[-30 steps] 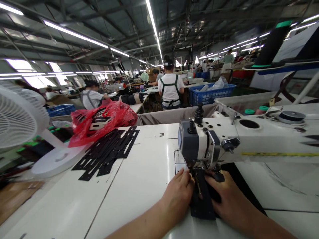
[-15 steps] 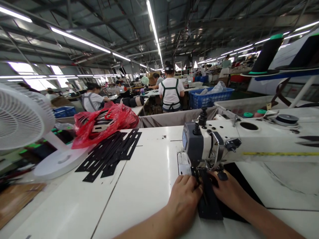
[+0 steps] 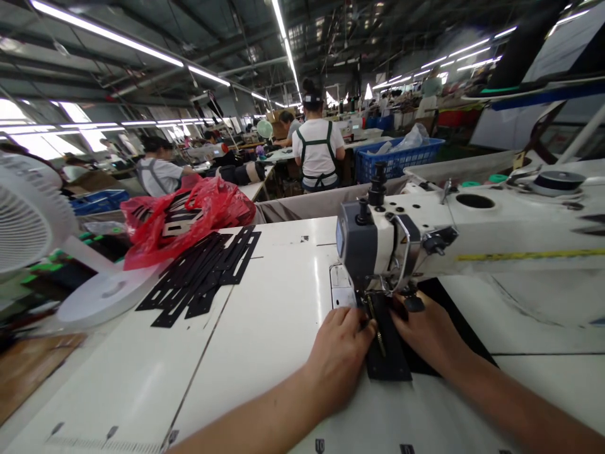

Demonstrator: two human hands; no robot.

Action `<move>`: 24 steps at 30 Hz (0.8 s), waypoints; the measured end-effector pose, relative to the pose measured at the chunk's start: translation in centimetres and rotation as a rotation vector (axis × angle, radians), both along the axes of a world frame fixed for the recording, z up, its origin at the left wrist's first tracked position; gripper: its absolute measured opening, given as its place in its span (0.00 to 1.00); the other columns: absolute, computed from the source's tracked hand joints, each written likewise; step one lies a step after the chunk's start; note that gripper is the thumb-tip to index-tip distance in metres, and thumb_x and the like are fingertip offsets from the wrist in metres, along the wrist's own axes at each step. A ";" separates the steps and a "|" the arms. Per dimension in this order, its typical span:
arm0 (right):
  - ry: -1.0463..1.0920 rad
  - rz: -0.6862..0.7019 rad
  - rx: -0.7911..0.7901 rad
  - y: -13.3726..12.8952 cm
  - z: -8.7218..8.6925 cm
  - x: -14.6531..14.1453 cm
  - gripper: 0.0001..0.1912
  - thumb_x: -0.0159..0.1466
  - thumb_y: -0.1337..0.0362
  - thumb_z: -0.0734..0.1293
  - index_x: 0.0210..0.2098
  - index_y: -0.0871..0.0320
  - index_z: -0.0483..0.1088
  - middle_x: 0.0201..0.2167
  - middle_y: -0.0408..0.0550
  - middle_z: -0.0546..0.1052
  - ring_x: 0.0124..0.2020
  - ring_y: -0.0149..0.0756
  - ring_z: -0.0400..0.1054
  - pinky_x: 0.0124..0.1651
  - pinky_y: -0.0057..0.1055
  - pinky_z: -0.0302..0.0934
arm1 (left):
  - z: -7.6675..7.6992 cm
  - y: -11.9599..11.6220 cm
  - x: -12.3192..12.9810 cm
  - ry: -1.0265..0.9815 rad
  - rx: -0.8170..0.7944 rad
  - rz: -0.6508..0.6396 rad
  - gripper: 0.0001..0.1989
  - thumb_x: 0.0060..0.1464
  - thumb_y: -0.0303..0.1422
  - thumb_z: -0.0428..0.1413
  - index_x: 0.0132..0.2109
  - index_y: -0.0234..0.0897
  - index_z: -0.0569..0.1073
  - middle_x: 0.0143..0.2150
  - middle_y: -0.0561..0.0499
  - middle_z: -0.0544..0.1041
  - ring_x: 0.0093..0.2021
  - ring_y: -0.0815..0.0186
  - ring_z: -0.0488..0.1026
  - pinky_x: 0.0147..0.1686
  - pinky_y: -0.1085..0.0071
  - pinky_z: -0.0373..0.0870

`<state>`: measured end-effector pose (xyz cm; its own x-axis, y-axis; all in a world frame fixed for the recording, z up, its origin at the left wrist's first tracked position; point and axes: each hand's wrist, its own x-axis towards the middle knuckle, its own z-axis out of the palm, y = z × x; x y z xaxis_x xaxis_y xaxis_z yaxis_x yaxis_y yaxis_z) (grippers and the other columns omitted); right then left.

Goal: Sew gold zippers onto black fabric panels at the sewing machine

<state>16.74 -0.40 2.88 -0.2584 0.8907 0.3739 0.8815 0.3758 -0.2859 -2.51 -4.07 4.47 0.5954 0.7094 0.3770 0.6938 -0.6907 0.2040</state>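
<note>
A black strip with a cut-out [image 3: 390, 369] lies under the head of the white sewing machine [image 3: 373, 246], and a gold-toothed zipper [image 3: 378, 328] shows in its opening. My left hand [image 3: 338, 353] presses on the strip's left edge, fingers curled together beside the zipper. Close to the needle area, my right hand [image 3: 430, 325] has its thumb and fingers closed on the strip's right side; its fingertips are partly hidden by the machine. A larger black panel [image 3: 454, 321] extends under my right hand and to its right.
Several black cut-out strips [image 3: 203, 274] lie piled on the left of the white table [image 3: 265, 353], by a red plastic bag [image 3: 189, 217]. A white fan [image 3: 38, 214] stands farther left. Co-workers sit ahead, near a blue basket [image 3: 399, 157]. A yellow tape measure [image 3: 529, 255] runs along the machine.
The camera has tilted down, so the scene sits higher. The black strip has slid slightly toward the machine, and more of the gold zipper shows. Both hands stay on the work.
</note>
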 end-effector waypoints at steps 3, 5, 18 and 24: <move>-0.010 0.231 0.135 -3.8 0.1 1.1 0.14 0.63 0.68 0.57 0.44 0.58 0.71 0.46 0.53 0.73 0.49 0.41 0.67 0.51 0.39 0.64 | -0.6 -1.2 -0.4 -0.046 0.034 -0.070 0.14 0.57 0.24 0.49 0.50 0.29 0.69 0.51 0.42 0.72 0.50 0.59 0.69 0.50 0.63 0.68; -0.067 0.370 0.225 -5.5 0.0 1.6 0.18 0.63 0.72 0.56 0.49 0.58 0.69 0.49 0.53 0.72 0.54 0.39 0.64 0.53 0.40 0.63 | -0.8 -1.7 -0.4 -0.053 0.098 -0.119 0.12 0.60 0.25 0.46 0.47 0.28 0.70 0.48 0.42 0.74 0.49 0.59 0.71 0.48 0.65 0.70; -0.148 0.407 0.291 -4.4 0.5 1.3 0.21 0.60 0.77 0.54 0.47 0.63 0.71 0.46 0.57 0.74 0.50 0.39 0.67 0.51 0.39 0.65 | -0.1 -0.4 0.2 0.001 0.249 -0.121 0.15 0.63 0.25 0.41 0.41 0.26 0.72 0.41 0.40 0.77 0.43 0.58 0.75 0.41 0.64 0.75; -0.085 0.385 0.248 -3.2 0.4 1.0 0.17 0.61 0.75 0.54 0.40 0.64 0.73 0.43 0.58 0.75 0.48 0.40 0.69 0.50 0.37 0.66 | -0.4 1.1 0.3 0.001 0.255 -0.106 0.14 0.63 0.24 0.42 0.40 0.29 0.72 0.39 0.42 0.77 0.41 0.60 0.75 0.38 0.64 0.75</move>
